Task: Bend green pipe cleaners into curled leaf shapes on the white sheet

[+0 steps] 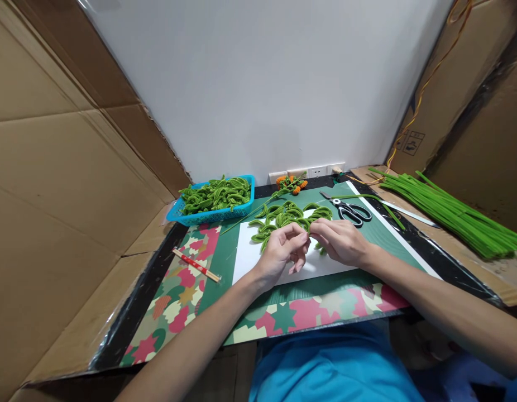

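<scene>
Above a white sheet of paper (247,257), my two hands meet fingertip to fingertip. My left hand (285,248) pinches with thumb and forefinger, its other fingers curled loosely. My right hand (339,240) is closed, its fingertips pressed against the same spot. Between them is a small green pipe cleaner (308,230), mostly covered by the fingers. Just behind the hands, several curved and looped green pipe cleaner pieces (279,213) lie on the paper. Black-handled scissors (354,213) rest beyond my right hand, blades slightly apart.
A blue basket (212,215) full of bent green pipe cleaners stands back left. Orange pipe cleaner flowers (292,184) lie by the wall sockets (317,172). Straight green pipe cleaners (455,215) are bundled at right. Wrapped chopsticks (196,265) lie left; cardboard walls (66,184) flank the table.
</scene>
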A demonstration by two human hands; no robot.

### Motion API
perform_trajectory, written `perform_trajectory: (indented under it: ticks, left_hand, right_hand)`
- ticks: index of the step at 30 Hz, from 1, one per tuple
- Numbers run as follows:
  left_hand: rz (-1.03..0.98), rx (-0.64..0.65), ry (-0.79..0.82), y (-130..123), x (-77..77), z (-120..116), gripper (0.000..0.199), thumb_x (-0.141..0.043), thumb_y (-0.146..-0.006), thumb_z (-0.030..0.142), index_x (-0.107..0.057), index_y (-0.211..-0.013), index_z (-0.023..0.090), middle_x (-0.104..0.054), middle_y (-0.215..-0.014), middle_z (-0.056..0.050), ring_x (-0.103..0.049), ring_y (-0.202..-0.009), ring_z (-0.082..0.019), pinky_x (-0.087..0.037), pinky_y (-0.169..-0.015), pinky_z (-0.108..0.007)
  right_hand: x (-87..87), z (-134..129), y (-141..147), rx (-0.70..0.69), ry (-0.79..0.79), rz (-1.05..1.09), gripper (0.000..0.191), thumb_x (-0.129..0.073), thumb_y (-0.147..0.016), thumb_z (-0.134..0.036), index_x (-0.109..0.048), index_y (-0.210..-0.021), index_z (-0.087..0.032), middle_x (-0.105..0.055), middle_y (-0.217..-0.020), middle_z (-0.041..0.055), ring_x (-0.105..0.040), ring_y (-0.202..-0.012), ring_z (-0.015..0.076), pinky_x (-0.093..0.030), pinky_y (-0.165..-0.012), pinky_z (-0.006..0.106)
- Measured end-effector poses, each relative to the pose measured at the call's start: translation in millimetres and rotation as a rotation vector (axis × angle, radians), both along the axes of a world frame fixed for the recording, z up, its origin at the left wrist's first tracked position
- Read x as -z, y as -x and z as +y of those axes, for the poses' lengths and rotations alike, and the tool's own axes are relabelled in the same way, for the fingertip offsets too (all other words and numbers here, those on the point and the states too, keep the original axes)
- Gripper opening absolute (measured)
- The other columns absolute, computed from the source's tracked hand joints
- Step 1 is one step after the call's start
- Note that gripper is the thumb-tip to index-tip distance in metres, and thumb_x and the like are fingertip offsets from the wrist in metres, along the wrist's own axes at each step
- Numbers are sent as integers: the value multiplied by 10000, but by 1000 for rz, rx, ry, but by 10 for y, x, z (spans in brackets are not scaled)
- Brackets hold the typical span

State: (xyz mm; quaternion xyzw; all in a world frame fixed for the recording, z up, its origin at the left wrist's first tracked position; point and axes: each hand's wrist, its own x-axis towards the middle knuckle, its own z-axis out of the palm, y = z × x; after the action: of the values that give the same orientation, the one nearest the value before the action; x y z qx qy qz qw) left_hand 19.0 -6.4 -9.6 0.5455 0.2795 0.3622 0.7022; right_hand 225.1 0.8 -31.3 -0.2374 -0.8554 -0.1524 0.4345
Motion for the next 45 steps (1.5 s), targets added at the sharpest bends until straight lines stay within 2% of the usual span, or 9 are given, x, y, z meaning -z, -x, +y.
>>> perform_trajectory:
  ticks: [4, 9, 12, 17, 23, 30, 45]
  left_hand:
    - [-29, 5, -9, -15, -3, -11, 332, -777, -899, 429, -573, -852, 172, -635, -744, 28, -555, -388, -59, -357, -306, -141]
    - [-37, -97, -130, -39, 53, -1, 314, -783, -898, 415, -596, -858, 167, -647, -739, 31, -574, -395, -68, -386, -319, -150]
    - [-14, -132, -129, -44, 62, -3, 337, -782, -890, 438, -590, -845, 166, -651, -719, 31, -579, -386, -77, -397, -318, -159]
    - [-10, -165, -73, -40, 38, -2, 342, -779, -872, 437, -586, -815, 161, -643, -676, 32, -566, -373, -78, -376, -308, -153]
    - [-13, -154, 0, -49, 11, -3, 316, -764, -852, 405, -575, -774, 165, -602, -608, 47, -535, -345, -79, -341, -291, -152]
    - [2, -151, 18, -43, 4, -14, 319, -773, -839, 406, -569, -774, 170, -583, -599, 53, -534, -351, -79, -334, -290, -152]
    - [2, -147, -26, -47, 12, -12, 335, -782, -854, 423, -578, -786, 167, -583, -602, 54, -542, -352, -81, -345, -293, -153]
  right_hand:
    - [3, -48, 40, -51, 94, 83, 153, -427, -1053, -98, -538, -1044, -204, -601, -775, 24, -512, -598, 146, -376, -540, 272]
    - [27, -120, 170, -61, 294, 296, 118, -505, -1037, -113, -536, -993, -218, -580, -744, -12, -501, -582, 119, -394, -540, 244]
    - [35, -108, 186, -84, 363, 312, 120, -505, -1039, -128, -531, -967, -221, -560, -729, -26, -482, -564, 109, -393, -529, 231]
    - [33, -45, 117, -94, 267, 191, 118, -466, -1055, -122, -546, -1076, -206, -593, -795, 6, -522, -625, 134, -416, -569, 249]
    - [29, -38, 85, -44, 178, 97, 116, -464, -1055, -118, -539, -1065, -206, -594, -787, 10, -533, -625, 146, -386, -566, 267]
    - [39, -26, 74, -69, 209, 63, 128, -422, -1065, -127, -518, -1032, -206, -575, -790, 12, -511, -631, 150, -378, -574, 268]
    - [48, -41, 78, -125, 290, 130, 115, -443, -1039, -124, -514, -1037, -214, -551, -760, -9, -491, -603, 141, -381, -559, 253]
